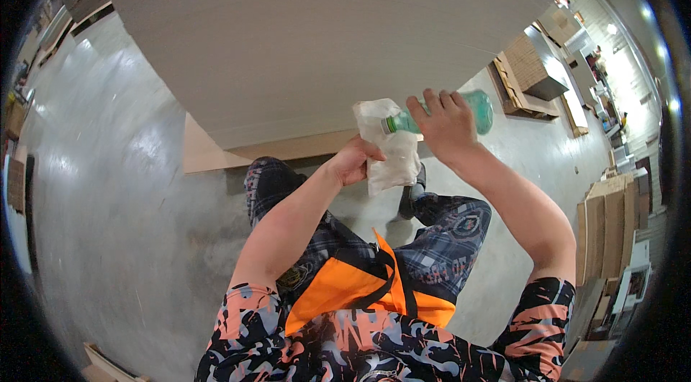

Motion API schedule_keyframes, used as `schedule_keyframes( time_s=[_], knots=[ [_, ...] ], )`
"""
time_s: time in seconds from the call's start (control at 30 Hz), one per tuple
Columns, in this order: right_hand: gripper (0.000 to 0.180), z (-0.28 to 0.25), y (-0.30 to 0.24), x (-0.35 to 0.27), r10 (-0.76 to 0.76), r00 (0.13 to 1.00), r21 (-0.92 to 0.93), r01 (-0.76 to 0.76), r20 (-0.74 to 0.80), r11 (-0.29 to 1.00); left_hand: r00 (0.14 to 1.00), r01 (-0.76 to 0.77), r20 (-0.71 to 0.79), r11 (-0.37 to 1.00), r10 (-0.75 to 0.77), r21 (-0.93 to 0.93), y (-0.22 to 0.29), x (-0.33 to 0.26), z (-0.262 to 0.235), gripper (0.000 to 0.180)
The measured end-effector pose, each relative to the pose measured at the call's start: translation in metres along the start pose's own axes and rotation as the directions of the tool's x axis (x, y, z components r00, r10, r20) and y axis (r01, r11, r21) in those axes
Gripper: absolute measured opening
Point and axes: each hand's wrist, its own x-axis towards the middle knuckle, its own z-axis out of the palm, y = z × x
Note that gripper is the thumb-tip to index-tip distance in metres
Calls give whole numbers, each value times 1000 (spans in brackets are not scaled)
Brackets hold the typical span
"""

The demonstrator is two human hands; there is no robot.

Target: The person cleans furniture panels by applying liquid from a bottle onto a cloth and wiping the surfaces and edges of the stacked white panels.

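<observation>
A white cloth (394,167) hangs crumpled from my left hand (354,159), whose fingers are closed on its edge. My right hand (450,123) is wrapped round a clear green plastic bottle (481,110). The bottle lies tilted nearly on its side, its neck and green-ringed mouth pointing left against the cloth. Whether liquid is coming out cannot be made out. Both hands are in front of a large flat grey-brown panel stack (324,43), close to its near edge.
Below the stack runs a light wooden board (288,147) near the floor. Stacked panels on a pallet (533,69) stand at the far right, with more brown stacks (606,227) nearer on the right. Shiny grey concrete floor (129,187) stretches to the left.
</observation>
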Motion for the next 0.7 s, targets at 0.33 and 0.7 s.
schedule_keyframes(
  time_s=[0.33, 0.7],
  knots=[
    [56, 79, 10, -96, 541, 556, 771, -367, 631, -521, 947, -286, -200, 941, 250, -181, 51, -57, 28, 55],
    [58, 169, 14, -188, 483, 431, 605, -211, 762, -767, 38, -639, -732, 580, 680, 505, 60, -206, -145, 53]
  ],
)
